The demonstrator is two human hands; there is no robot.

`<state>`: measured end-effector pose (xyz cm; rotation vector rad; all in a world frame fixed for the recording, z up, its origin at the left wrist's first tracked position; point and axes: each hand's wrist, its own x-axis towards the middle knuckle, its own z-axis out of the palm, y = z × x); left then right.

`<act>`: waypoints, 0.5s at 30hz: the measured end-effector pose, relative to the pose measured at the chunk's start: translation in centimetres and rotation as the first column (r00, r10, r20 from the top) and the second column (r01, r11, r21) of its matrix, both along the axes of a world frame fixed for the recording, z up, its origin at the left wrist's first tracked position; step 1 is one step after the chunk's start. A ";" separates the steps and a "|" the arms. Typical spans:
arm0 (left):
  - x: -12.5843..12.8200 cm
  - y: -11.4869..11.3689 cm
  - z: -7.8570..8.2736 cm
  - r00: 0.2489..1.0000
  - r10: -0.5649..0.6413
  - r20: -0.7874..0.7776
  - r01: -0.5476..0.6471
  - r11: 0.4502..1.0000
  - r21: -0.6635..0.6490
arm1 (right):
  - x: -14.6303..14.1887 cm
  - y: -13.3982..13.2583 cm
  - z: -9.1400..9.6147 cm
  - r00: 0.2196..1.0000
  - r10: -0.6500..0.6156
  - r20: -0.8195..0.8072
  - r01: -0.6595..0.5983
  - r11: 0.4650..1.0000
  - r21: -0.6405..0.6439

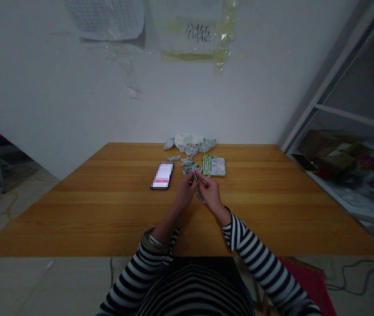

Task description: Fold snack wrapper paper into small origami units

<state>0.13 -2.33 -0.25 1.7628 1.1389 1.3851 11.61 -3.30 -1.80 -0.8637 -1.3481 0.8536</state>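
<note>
My left hand (184,191) and my right hand (210,192) meet above the middle of the wooden table (108,210). Both pinch a small folded strip of printed paper (197,180) held between them. Just behind the hands lie a few small folded paper pieces (188,165) and a flat stack of green and white printed paper (214,166). A pile of folded paper pieces (190,145) sits at the table's far edge by the wall. A phone (162,175) with a lit screen lies to the left of my hands.
A white wall (75,96) stands behind the table, with taped plastic sheets and a handwritten label (198,33). A metal shelf unit (347,145) with dark items stands on the right. A red mat (308,285) and cables lie on the floor.
</note>
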 end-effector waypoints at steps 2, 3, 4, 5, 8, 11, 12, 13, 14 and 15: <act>0.0 -0.1 0.1 0.999 0.029 0.032 -0.029 0.999 -0.023 | -0.1 -0.3 0.1 0.997 -0.041 0.067 0.040 0.999 0.006; -0.1 -0.2 0.2 0.998 0.055 0.041 -0.054 0.998 -0.026 | -0.1 -0.5 0.2 0.993 -0.058 0.101 0.057 0.998 0.013; -0.2 -0.3 0.3 0.996 0.083 0.036 -0.083 0.996 -0.022 | -0.2 -0.7 0.3 0.988 -0.073 0.133 0.070 0.997 0.025; -0.3 -0.4 0.4 0.993 0.113 0.017 -0.113 0.994 -0.011 | -0.3 -0.9 0.4 0.983 -0.086 0.163 0.081 0.996 0.041; -0.7 -0.4 0.5 0.982 0.176 -0.071 -0.174 0.984 0.029 | -0.3 -1.2 0.7 0.961 -0.166 0.222 0.151 0.985 0.081; -1.0 -0.3 0.4 0.986 0.124 -0.107 -0.121 0.992 0.038 | 0.4 -0.7 0.8 0.957 -0.234 0.170 0.230 0.972 0.045; -1.0 -0.2 0.3 0.991 0.094 -0.098 -0.090 0.995 0.038 | 0.8 -0.3 0.8 0.967 -0.222 0.129 0.222 0.975 0.014; -1.0 -0.1 0.3 0.995 0.063 -0.080 -0.060 0.998 0.035 | 1.2 0.1 0.7 0.980 -0.184 0.076 0.187 0.982 -0.023; -1.0 -0.1 0.3 0.998 0.031 -0.058 -0.029 0.999 0.027 | 1.7 0.5 0.6 0.991 -0.131 0.018 0.132 0.989 -0.060; -1.0 0.0 0.2 0.999 0.004 -0.033 -0.003 1.000 0.015 | 2.2 0.9 0.5 0.998 -0.065 -0.018 0.063 0.994 -0.088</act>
